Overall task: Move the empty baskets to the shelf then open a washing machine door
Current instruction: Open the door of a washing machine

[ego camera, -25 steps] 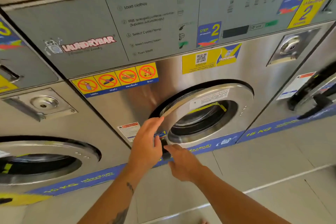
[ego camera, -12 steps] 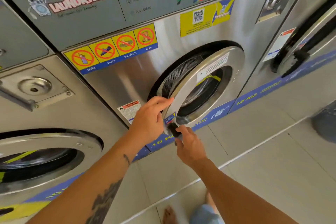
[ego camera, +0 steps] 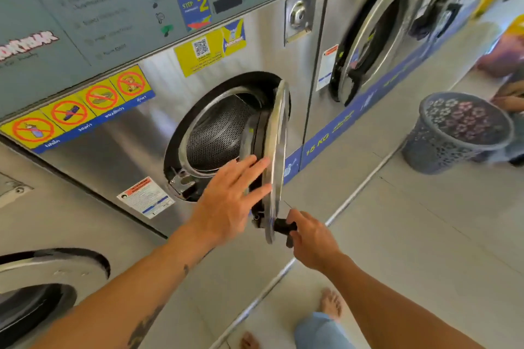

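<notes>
The middle steel washing machine (ego camera: 119, 156) has its round door (ego camera: 276, 156) swung out edge-on, hinged at the right. The perforated drum (ego camera: 218, 133) shows inside and looks empty. My right hand (ego camera: 310, 238) is shut on the door's black handle (ego camera: 283, 228) at the door's lower edge. My left hand (ego camera: 229, 201) is open, fingers spread flat against the inner side of the door. A grey-blue perforated laundry basket (ego camera: 433, 147) stands on the floor at the right.
A second washer (ego camera: 365, 37) at the right has its door ajar; a third door (ego camera: 37, 286) is at the lower left. A person's hand shows beyond the basket at the right edge. My bare feet (ego camera: 330, 303) stand on the tiled floor.
The door went from nearly closed to swung wide open toward the right. My right hand stayed on the handle; my left hand moved from the door's rim to its inner face.
</notes>
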Motion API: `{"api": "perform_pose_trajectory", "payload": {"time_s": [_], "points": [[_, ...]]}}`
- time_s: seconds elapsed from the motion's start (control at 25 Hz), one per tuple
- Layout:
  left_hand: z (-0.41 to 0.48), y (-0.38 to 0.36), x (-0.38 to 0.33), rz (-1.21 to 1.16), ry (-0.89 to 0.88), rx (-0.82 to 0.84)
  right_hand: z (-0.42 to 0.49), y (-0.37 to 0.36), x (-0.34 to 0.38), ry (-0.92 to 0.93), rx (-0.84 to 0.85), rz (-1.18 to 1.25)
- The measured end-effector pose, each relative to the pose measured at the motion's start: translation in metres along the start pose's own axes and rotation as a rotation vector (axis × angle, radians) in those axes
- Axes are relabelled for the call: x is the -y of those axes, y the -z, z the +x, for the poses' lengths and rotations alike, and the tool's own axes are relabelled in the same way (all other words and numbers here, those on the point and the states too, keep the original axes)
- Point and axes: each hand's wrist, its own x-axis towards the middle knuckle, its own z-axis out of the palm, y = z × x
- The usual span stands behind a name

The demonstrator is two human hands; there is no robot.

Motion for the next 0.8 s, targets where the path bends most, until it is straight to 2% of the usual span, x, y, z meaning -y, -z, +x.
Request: {"api": "perform_pose_trajectory", "payload": {"time_s": [0.12, 0.2, 0.36, 0.44, 0.6, 0.8], "points": [[0.043, -0.013, -0.022, 0.056, -0.226, 0.043, -0.014, 0.039, -0.047, -0.132, -0.022, 0.06], [0.078, -0.024, -0.037, 0.071, -0.31, 0.083, -0.015, 0.068, -0.075, -0.19, -0.016, 0.086], [0.157, -0.045, -0.067, 0.08, -0.372, 0.129, -0.011, 0.128, -0.125, -0.128, -0.038, 0.177], [0.193, -0.056, -0.081, 0.091, -0.361, 0.158, -0.009, 0.15, -0.149, -0.117, -0.097, 0.278], [0.261, -0.073, -0.108, 0.129, -0.264, 0.196, 0.012, 0.185, -0.192, -0.21, -0.173, 0.444], [0.337, -0.085, -0.133, 0.194, -0.052, 0.297, 0.072, 0.229, -0.224, -0.247, -0.33, 0.474]]}}
